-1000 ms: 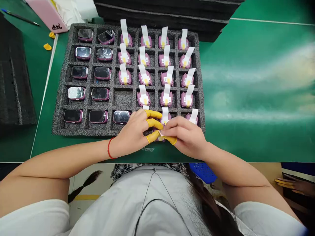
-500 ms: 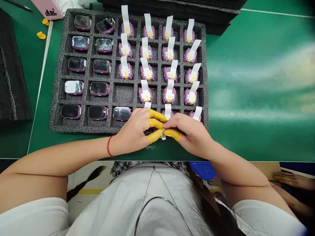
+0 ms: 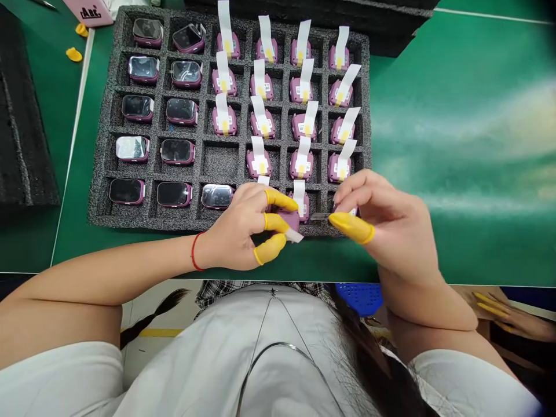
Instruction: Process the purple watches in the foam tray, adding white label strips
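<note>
My left hand (image 3: pixel 243 229), with yellow finger cots on several fingers, is closed on a purple smartwatch body (image 3: pixel 291 219) over the tray's front edge. A white paper tab (image 3: pixel 294 236) sticks out from under its fingers. To the right, my right hand (image 3: pixel 391 231) pinches a thin clear strip of film (image 3: pixel 320 216) between its cotted thumb and forefinger, apart from the watch. Both hands are above a dark foam tray (image 3: pixel 368 121). Watches with dark screens up, such as one watch (image 3: pixel 217 196), fill compartments on the left; back-up watches with white tabs (image 3: pixel 303 165) fill those on the right.
Black foam blocks (image 3: pixel 313 26) stand behind the tray, and another black foam piece (image 3: pixel 26 127) lies at the left. Loose yellow finger cots (image 3: pixel 74 55) and a pink box (image 3: pixel 89 13) are at the back left. Another person's hand (image 3: pixel 512 313) shows at the lower right.
My right hand has moved right, away from my left hand, with a clear strip now in its pinch. My left hand stays on the watch. The view has shifted slightly.
</note>
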`<state>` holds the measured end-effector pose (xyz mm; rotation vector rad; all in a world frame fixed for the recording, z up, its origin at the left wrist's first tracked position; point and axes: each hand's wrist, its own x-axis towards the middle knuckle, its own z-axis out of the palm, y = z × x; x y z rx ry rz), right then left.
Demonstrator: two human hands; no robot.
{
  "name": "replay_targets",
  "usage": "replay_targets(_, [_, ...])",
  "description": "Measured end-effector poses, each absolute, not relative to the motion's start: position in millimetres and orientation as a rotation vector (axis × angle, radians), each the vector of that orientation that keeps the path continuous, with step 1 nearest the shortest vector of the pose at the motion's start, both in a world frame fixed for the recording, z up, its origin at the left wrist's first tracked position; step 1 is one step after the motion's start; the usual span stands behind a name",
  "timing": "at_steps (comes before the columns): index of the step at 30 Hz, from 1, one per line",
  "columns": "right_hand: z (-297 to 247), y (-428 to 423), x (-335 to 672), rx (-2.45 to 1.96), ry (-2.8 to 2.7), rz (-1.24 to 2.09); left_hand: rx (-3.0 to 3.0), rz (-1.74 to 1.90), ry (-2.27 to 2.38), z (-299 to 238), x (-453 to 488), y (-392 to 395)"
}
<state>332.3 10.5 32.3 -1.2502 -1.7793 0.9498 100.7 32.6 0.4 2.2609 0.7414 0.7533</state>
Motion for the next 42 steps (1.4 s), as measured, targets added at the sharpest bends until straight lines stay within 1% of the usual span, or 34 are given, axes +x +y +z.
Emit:
replay_targets(4, [22, 17, 329, -1.335, -1.566, 1.306, 2.300, 0.767, 0.719, -3, 100, 32])
replay_targets(6, [15, 16, 325, -1.334, -1.559, 1.374, 2.322, 0.723, 0.795, -5, 100, 31])
replay_targets(9, [10, 13, 319, -1.354, -1.635, 1.328, 2.373, 0.635, 0.878, -8, 102, 28])
replay_targets(15, [11, 9, 312, -1.428, -1.757, 1.221, 2.430, 0.671, 0.927, -14, 105, 25])
replay_targets(25, [10, 10, 311, -1.424, -1.828, 1.191, 2.452, 0.709, 0.925, -16, 106, 25])
replay_targets(33, [9, 10, 311, -1.419, -1.861, 1.146, 2.445, 0.622, 0.973, -15, 106, 26])
replay_targets(37, [8, 9, 311, -1.408, -1.891, 1.106, 2.461, 0.659, 0.952, -15, 106, 27])
replay_targets(40, [6, 8, 310, -1.397, -1.947, 1.032, 2.475, 0.710, 0.932, -15, 106, 27])
replay_targets(42, [6, 7, 311, -1.349, -2.007, 0.919, 2.482, 0.730, 0.934, -17, 106, 27])
